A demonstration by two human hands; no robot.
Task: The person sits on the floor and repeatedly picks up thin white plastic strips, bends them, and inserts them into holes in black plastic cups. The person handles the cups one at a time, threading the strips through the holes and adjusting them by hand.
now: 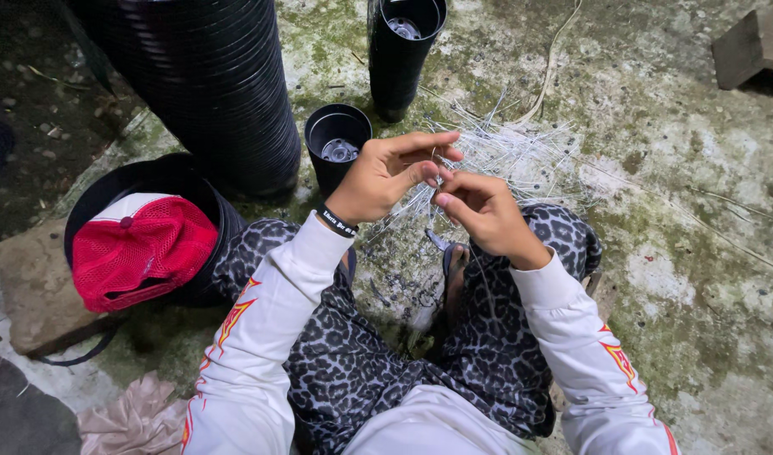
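My left hand [386,173] and my right hand [481,215] meet in front of me, fingertips pinched together on a thin clear plastic strip [437,181]. More such strips lie in a loose pile [513,152] on the ground just beyond my hands. A small black plastic pot [336,143] stands beside my left hand, with something shiny at its bottom. A black band circles my left wrist. My sleeves are white with red flame marks, and my legs in leopard-print trousers are folded below.
A tall stack of black pots [209,84] rises at upper left, a narrower stack [403,50] beside it. A red and white cap [142,248] rests on a black tub. A stone [32,291] sits at left, a wood block [753,46] at upper right. The concrete is mossy.
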